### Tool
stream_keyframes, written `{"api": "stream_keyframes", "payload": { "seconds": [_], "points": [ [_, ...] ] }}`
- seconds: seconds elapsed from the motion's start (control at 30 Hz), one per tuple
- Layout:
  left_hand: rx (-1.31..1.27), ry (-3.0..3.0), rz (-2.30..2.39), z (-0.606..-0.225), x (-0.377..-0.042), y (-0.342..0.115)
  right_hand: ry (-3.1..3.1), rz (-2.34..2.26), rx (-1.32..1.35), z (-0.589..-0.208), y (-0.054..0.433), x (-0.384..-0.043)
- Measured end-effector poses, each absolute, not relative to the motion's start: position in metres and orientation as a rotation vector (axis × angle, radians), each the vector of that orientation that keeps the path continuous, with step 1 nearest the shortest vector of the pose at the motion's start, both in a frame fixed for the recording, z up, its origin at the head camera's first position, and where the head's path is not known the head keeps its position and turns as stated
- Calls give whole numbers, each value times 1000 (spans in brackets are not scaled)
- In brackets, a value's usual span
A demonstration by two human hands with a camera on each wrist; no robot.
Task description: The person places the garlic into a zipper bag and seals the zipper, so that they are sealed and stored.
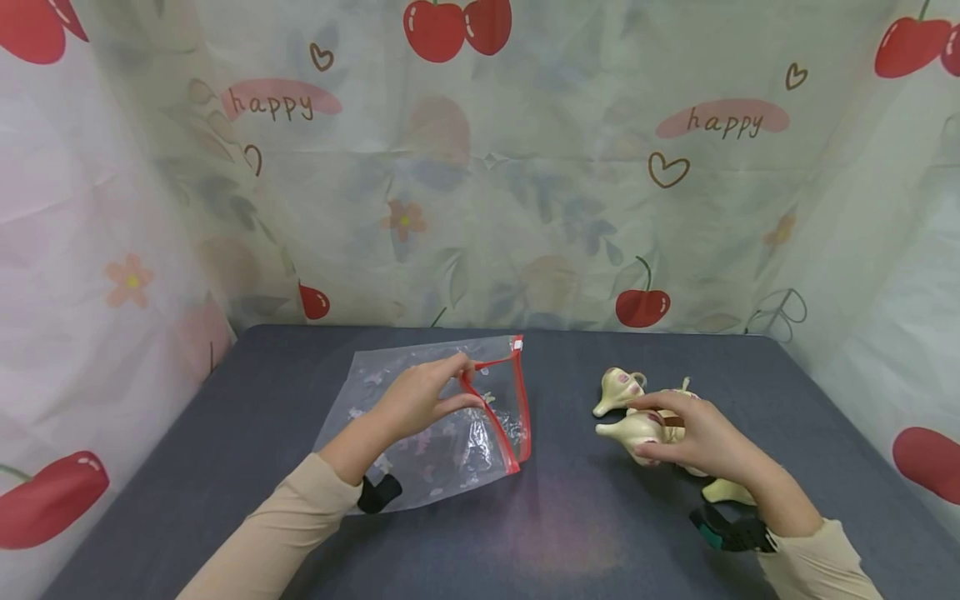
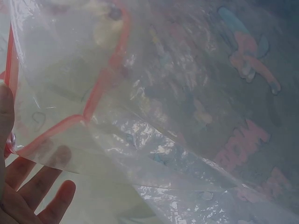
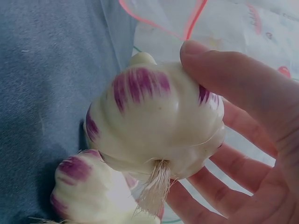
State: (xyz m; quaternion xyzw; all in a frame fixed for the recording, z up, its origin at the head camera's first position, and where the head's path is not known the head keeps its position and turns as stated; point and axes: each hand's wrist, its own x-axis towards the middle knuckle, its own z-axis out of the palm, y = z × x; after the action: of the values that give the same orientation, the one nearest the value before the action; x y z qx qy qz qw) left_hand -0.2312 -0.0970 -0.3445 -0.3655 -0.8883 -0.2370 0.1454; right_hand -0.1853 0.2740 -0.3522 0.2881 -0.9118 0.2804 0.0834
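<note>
My left hand pinches the red-edged mouth of a clear zip bag, holding it spread toward the right. The bag has small printed figures, and in the left wrist view its film fills most of the picture. A garlic bulb is held between the thumb and fingers of my right hand, its stem pointing left toward the bag. In the right wrist view this bulb shows purple streaks and a tuft of roots, with the thumb on its side.
Other garlic bulbs lie around the right hand: one bulb behind it, another bulb near the wrist, more partly hidden beneath. A dark cloth covers the table. Printed curtains hang behind and at both sides.
</note>
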Motion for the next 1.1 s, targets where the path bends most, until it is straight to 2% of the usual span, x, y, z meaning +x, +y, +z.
{"api": "stream_keyframes", "payload": {
  "seconds": [1.1],
  "points": [
    [-1053, -2532, -679, -339, -234, -96, -2671, 895, 769, -332, 254, -193]
  ]
}}
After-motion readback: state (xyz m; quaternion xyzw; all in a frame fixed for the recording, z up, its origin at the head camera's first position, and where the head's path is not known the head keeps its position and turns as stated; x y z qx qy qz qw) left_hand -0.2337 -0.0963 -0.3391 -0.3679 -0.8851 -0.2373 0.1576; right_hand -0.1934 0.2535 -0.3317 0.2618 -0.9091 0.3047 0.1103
